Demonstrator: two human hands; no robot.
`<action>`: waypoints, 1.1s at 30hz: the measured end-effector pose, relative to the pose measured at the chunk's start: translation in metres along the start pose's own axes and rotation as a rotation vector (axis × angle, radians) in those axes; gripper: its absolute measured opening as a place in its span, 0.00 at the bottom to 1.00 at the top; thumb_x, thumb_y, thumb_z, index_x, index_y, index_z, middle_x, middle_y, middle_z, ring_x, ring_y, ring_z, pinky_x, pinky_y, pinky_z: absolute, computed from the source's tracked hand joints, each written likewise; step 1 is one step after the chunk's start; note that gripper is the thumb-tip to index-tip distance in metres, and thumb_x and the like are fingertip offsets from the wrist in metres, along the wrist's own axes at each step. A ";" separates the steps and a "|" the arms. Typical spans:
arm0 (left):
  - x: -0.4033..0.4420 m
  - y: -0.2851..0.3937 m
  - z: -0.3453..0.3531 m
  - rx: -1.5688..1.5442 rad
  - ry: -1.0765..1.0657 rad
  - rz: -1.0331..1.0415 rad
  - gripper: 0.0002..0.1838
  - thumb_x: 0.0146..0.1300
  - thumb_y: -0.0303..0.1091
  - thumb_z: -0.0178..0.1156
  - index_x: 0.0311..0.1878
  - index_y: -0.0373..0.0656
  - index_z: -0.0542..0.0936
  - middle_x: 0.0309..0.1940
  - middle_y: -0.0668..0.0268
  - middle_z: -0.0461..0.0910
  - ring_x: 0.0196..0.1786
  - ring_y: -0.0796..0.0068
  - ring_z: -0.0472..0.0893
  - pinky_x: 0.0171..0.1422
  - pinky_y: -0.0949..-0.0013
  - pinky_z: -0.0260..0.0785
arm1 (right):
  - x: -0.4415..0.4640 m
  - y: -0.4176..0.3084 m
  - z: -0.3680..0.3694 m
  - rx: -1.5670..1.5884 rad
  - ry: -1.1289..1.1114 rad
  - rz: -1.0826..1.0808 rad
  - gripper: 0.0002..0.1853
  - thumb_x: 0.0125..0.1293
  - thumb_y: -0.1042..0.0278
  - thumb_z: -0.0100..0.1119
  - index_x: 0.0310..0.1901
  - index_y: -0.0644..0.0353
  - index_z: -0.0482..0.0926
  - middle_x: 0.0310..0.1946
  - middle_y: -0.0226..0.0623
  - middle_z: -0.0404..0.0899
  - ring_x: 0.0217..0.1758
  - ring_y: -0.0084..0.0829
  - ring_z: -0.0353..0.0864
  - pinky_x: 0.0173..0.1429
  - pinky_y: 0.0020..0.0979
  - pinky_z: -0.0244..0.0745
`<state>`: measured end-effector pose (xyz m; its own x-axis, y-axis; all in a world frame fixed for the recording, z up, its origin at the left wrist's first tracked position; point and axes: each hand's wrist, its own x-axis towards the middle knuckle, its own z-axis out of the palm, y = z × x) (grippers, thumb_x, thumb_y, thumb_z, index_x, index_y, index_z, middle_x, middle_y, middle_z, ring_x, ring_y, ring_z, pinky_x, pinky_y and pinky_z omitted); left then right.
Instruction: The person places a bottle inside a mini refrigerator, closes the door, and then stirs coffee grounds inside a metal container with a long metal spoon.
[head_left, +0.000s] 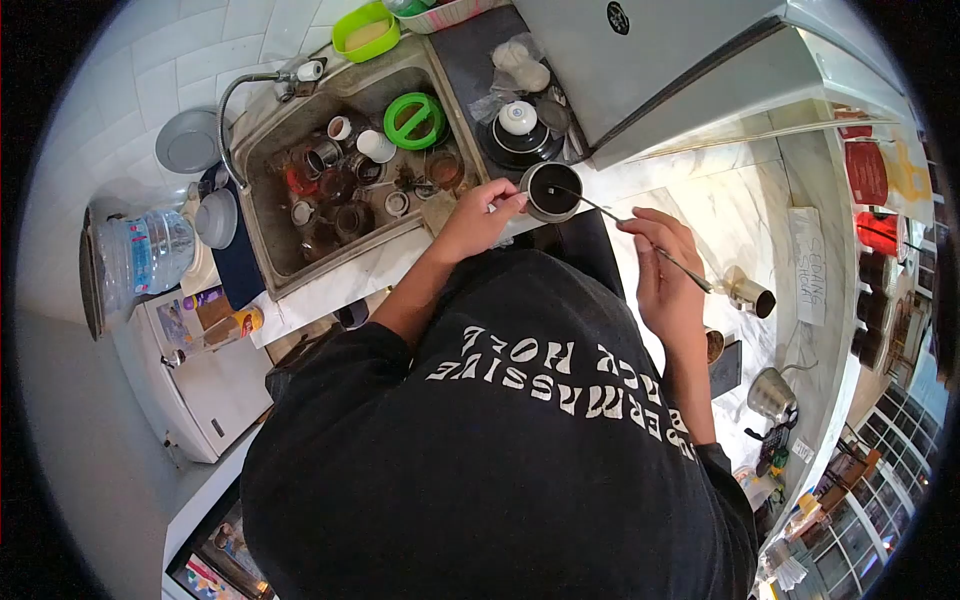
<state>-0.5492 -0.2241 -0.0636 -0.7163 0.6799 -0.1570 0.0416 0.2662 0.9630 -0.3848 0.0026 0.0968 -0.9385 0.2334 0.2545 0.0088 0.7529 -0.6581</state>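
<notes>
My left hand (pixel 482 217) is closed on the near left side of a round metal cup (pixel 553 217), thumb and fingers at its rim. The cup's inside looks dark, and I cannot make out what it contains. A long thin-handled spoon (pixel 600 209) slants into the cup, its lower end inside. Gripping the spoon's handle is my right hand (pixel 664 262), to the right of the cup. A black kettle-like pot with a white knobbed top (pixel 518 118) stands just beyond the cup.
On the left, a sink (pixel 262 235) holds several glasses, cups and a green-rimmed strainer (pixel 414 121) under a curved faucet (pixel 226 130). A large grey appliance (pixel 640 60) stands at the back. Right lie a small metal pitcher (pixel 750 292) and a gooseneck kettle (pixel 772 395).
</notes>
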 end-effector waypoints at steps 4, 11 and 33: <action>0.000 0.004 -0.001 0.032 -0.014 -0.032 0.13 0.76 0.39 0.64 0.44 0.36 0.84 0.36 0.64 0.87 0.39 0.76 0.81 0.49 0.67 0.75 | 0.007 0.001 0.004 -0.014 0.011 0.011 0.06 0.75 0.75 0.61 0.47 0.61 0.86 0.51 0.48 0.87 0.56 0.49 0.85 0.63 0.45 0.76; 0.004 0.002 -0.002 0.020 -0.027 -0.038 0.13 0.76 0.39 0.64 0.43 0.37 0.85 0.36 0.64 0.88 0.40 0.76 0.82 0.49 0.66 0.75 | 0.002 0.003 0.000 0.030 -0.026 -0.018 0.06 0.75 0.75 0.60 0.47 0.61 0.85 0.48 0.48 0.87 0.58 0.50 0.85 0.63 0.44 0.76; 0.009 -0.006 -0.003 -0.038 -0.053 -0.091 0.12 0.75 0.39 0.65 0.43 0.37 0.85 0.35 0.66 0.88 0.39 0.79 0.81 0.49 0.68 0.74 | 0.006 0.007 0.001 0.000 0.037 -0.066 0.04 0.75 0.76 0.61 0.46 0.62 0.84 0.46 0.45 0.88 0.55 0.47 0.85 0.60 0.44 0.76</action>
<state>-0.5585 -0.2216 -0.0697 -0.6778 0.6896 -0.2551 -0.0495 0.3033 0.9516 -0.3909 0.0081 0.0931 -0.9236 0.2054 0.3236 -0.0533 0.7672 -0.6392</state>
